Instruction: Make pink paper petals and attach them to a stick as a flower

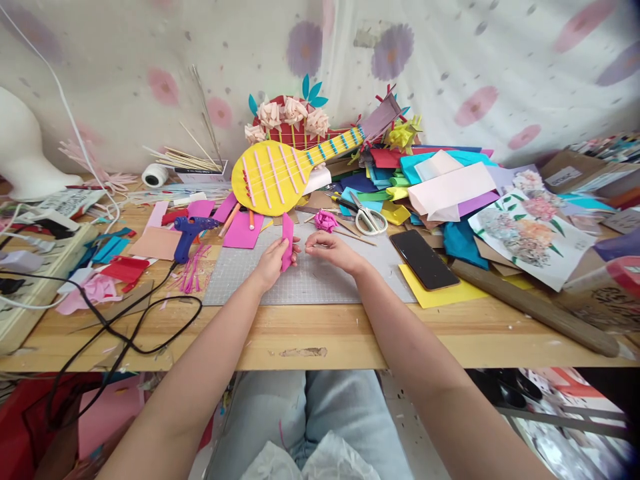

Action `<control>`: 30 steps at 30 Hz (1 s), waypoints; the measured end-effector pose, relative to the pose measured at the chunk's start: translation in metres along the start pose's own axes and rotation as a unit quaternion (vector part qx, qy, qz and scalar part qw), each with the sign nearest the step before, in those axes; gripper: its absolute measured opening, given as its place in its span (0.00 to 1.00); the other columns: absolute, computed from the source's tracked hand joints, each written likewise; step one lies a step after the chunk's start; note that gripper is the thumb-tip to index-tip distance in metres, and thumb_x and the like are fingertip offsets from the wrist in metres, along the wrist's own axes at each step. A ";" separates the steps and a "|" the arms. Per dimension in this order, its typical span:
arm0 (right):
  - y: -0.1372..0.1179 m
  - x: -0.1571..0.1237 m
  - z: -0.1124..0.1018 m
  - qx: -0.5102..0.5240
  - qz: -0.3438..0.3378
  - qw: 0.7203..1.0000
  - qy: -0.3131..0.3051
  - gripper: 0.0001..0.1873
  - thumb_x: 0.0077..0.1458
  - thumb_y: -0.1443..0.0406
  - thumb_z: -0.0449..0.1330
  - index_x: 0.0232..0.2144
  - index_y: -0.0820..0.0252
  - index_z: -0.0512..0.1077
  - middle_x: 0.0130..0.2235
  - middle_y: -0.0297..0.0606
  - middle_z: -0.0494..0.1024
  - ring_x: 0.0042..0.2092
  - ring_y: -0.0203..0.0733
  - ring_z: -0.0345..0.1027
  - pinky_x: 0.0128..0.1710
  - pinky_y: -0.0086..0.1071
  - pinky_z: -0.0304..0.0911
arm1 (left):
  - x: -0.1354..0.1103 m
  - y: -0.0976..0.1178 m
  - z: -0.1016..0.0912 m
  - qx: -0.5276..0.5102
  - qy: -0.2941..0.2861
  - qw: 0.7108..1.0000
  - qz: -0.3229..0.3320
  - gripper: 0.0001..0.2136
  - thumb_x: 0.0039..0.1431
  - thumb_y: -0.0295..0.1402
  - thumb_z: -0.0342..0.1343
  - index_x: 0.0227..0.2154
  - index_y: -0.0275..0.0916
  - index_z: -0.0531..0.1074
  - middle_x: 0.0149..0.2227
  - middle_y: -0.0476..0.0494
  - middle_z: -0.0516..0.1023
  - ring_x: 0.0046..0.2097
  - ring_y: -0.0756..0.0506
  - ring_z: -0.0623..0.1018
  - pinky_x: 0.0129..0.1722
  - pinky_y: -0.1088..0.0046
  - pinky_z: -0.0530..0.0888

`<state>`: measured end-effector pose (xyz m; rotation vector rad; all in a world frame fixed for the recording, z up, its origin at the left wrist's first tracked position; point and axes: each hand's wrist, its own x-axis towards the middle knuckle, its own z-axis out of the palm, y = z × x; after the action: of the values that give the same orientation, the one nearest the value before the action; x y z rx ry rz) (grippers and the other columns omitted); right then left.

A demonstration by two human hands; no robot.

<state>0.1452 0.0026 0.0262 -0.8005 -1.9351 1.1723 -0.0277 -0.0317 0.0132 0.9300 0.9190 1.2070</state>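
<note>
My left hand (pixel 274 260) is closed on a folded strip of magenta paper (pixel 287 241), which stands upright between thumb and fingers over the grey cutting mat (pixel 235 280). Just to the right, my right hand (pixel 330 251) has its fingers bent and drawn together near the paper's edge; whatever they may pinch is too small to make out. Behind my hands lies a magenta paper flower (pixel 325 221). White-handled scissors (pixel 371 221) rest to its right. A flat piece of magenta paper (pixel 243 231) lies left of the strip.
A yellow paper lute (pixel 270 177) leans at the back. On the left are a blue glue gun (pixel 193 233) with its looping black cord (pixel 143 333) and paper scraps. To the right lie a phone (pixel 424 259), a wooden stick (pixel 535 307) and piled coloured paper (pixel 455 187).
</note>
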 end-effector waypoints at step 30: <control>0.022 0.014 0.027 0.138 0.026 0.954 0.264 0.27 0.36 0.61 0.63 0.36 0.52 0.51 0.35 0.31 0.65 0.34 0.35 0.63 0.38 0.34 0.63 | -0.002 0.000 -0.001 0.095 -0.091 0.989 -0.073 0.14 0.54 0.40 0.53 0.35 0.33 0.67 0.32 0.41 0.76 0.26 0.52 0.74 0.23 0.76 0.69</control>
<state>0.1184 0.0102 0.0016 -0.9052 -1.2892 1.0913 -0.0289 -0.0336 0.0130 1.0865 0.9485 0.9048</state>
